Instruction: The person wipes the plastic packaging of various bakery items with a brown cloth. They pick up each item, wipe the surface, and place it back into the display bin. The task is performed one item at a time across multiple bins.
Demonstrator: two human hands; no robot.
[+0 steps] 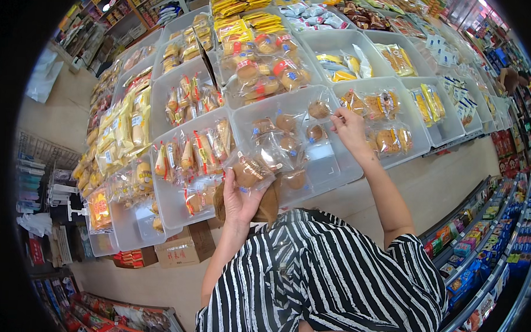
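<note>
My left hand (243, 202) holds a brown cake in a clear wrapper (250, 170) over the near edge of a translucent plastic bin (335, 166). Farther off, my right hand (348, 128) pinches the wrapper edge of another brown cake (319, 109) at the bin's upper right corner. Between the hands lie several more wrapped brown cakes (287, 122) in the same bin. Shiny wrapping between the left hand and the bin makes it hard to tell how many packets that hand has. A brown cloth-like item (268, 201) shows behind my left wrist.
Neighbouring bins hold cone-shaped packets (202, 150), round packaged cakes (290, 72) and flat packaged pastries (387, 141). A dark upright card (204, 58) rises between bins. Cardboard boxes (186, 249) stand on the floor below. Stocked shelves (469, 243) curve along the right.
</note>
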